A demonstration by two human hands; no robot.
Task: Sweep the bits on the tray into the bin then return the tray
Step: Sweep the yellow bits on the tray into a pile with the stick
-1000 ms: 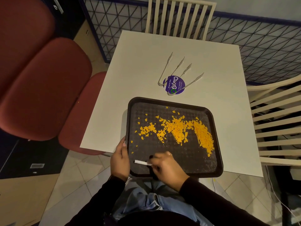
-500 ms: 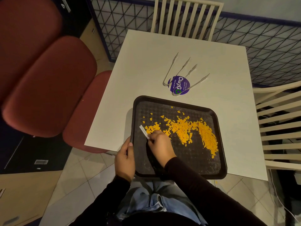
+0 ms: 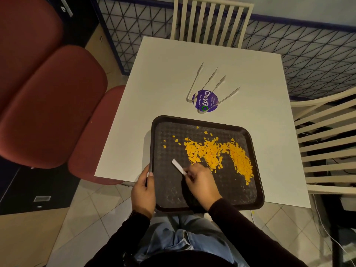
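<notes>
Two tongs [image 3: 195, 81] lie over a purple sticker [image 3: 205, 101] on the white table [image 3: 154, 83].

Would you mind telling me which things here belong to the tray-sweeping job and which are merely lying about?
In the job: black tray, yellow bits, white strip pinched in the right hand, left hand gripping the tray's edge. No bin shows.
Lying about: tongs, purple sticker, white chairs, red seats.
</notes>
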